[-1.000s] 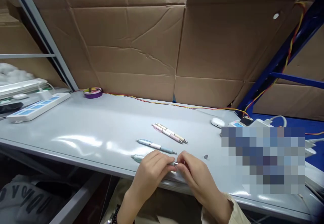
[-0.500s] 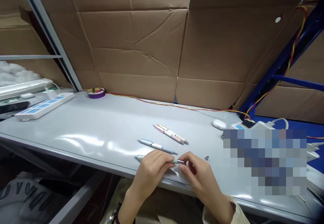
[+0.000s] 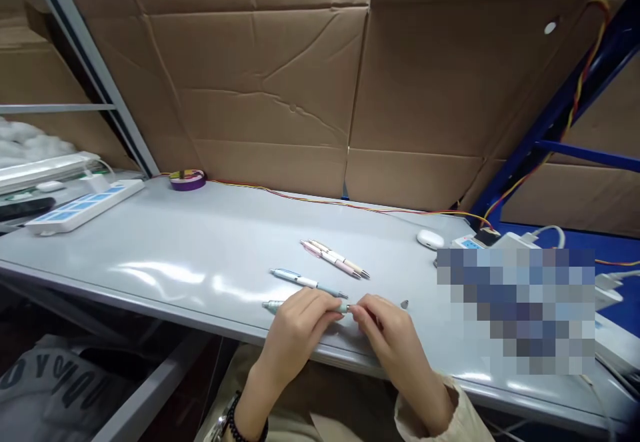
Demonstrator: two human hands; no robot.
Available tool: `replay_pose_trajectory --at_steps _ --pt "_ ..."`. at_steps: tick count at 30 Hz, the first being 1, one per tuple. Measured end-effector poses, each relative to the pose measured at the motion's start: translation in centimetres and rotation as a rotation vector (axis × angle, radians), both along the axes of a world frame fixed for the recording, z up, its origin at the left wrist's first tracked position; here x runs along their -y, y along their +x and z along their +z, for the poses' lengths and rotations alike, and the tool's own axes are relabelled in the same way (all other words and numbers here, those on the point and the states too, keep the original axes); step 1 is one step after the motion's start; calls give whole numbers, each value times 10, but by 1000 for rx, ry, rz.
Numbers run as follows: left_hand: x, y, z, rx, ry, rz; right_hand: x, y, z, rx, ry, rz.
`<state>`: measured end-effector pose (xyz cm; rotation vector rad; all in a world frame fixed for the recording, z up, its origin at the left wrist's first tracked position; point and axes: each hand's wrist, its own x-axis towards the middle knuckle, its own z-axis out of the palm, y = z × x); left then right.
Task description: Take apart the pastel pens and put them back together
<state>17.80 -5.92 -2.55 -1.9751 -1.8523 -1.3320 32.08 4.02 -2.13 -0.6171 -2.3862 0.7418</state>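
My left hand [image 3: 303,322] is closed around the barrel of a pale green pen [image 3: 273,306], just above the table's front edge. With thumb and fingers pinched, my right hand [image 3: 387,329] holds the pen's front end, where a short metallic bit shows between the hands. Exactly which part those fingertips grip is hidden. A small grey cone, like a pen tip [image 3: 405,304], lies on the table right of my right hand. Beyond my hands rests a light blue and white pen [image 3: 307,283]. Behind it, a pink pen [image 3: 333,261] and a cream pen [image 3: 345,261] lie side by side.
The grey table [image 3: 225,229] backs onto cardboard. A power strip [image 3: 85,207] and a purple tape roll [image 3: 187,180] sit at left. On the right are a white earbud case [image 3: 430,239], chargers with cables and a blurred patch. Red and yellow wires [image 3: 320,200] run along the back.
My right fingers have closed in over the pen's silver front end, leaving less of it showing. The whole view has shifted slightly. The other pens and the grey cone stay put.
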Motion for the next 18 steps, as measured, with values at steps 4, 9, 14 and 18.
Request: replay_pose_trajectory --at_steps 4,9,14,18 --pt "0 0 0 4 -8 17 0 2 2 -62 -72 77" --pt "0 0 -1 -17 -49 -1 2 -1 1 16 36 17" --pt "0 1 1 -47 -88 23 -1 1 -1 -122 -21 65" --pt "0 2 2 -29 -98 34 0 1 1 -98 -51 52"
